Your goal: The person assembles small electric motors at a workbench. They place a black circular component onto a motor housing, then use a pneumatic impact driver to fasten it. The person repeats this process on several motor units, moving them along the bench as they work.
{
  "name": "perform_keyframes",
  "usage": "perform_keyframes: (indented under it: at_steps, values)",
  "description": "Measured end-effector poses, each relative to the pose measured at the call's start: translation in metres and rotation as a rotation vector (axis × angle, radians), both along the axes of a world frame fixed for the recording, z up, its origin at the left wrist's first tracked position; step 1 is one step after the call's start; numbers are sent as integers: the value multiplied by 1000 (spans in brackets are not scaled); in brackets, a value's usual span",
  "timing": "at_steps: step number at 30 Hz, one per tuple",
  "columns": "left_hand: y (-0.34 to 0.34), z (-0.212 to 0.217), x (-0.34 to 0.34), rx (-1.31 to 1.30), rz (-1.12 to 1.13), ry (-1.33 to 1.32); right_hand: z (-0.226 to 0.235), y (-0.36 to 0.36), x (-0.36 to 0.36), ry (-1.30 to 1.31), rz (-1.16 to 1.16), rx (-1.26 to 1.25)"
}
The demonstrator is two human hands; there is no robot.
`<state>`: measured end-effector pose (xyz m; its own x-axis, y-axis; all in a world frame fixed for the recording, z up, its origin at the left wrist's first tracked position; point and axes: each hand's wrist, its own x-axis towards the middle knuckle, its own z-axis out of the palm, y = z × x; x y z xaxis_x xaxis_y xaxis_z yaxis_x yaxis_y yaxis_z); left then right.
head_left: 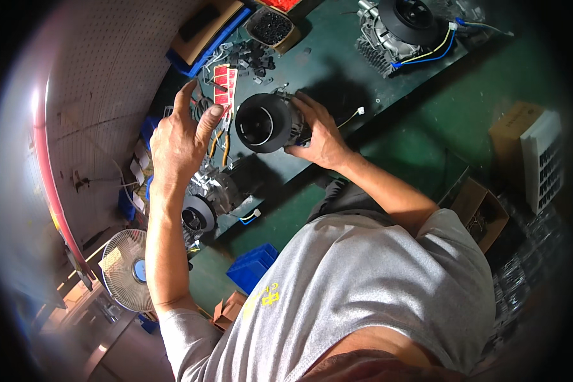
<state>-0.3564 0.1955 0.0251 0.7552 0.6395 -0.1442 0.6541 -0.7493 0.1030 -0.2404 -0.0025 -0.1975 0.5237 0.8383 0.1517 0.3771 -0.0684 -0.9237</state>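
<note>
My right hand [325, 137] is closed round the metal side of a small blower unit [283, 121] with a round black cover, whose dark opening is turned to the left. A thin wire with a white plug [361, 111] reaches out from behind that hand. Raised to the left of the unit, my left hand [179, 141] has thumb and forefinger spread, with nothing visible between them. Beyond its thumb lies a red and white label sheet [221, 86]. Pliers with orange handles [220, 148] rest between my left hand and the unit.
Similar units stand on the green bench [356, 73]: one at far right [404, 28], another by my left forearm [204, 207]. Black clips [254, 57] lie loose near an open box of small black parts [270, 28]. A fan [127, 270] and blue crate [251, 267] are at lower left.
</note>
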Motion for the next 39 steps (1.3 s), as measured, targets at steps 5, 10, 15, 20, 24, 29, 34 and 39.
perform_keyframes:
  at_steps: [5,10,15,20,24,29,34,39]
  values:
    - [0,24,-61,-64,229,-35,17,-16,2,51,-136,313]
    - [-18,29,-181,52,363,-58,61,-40,-23,107,128,595]
    - [-53,21,-226,-122,679,148,59,6,-111,296,494,181]
    - [-58,-3,-229,-51,552,205,-2,83,-189,78,497,136]
    - [-60,0,-243,-67,369,122,-2,94,-203,209,565,-8]
    - [-56,-3,-256,-28,16,28,-11,96,-204,259,581,10]
    - [-37,3,-254,14,316,180,-9,98,-198,257,586,38]
    - [-32,6,-278,117,495,43,-7,97,-199,258,588,30]
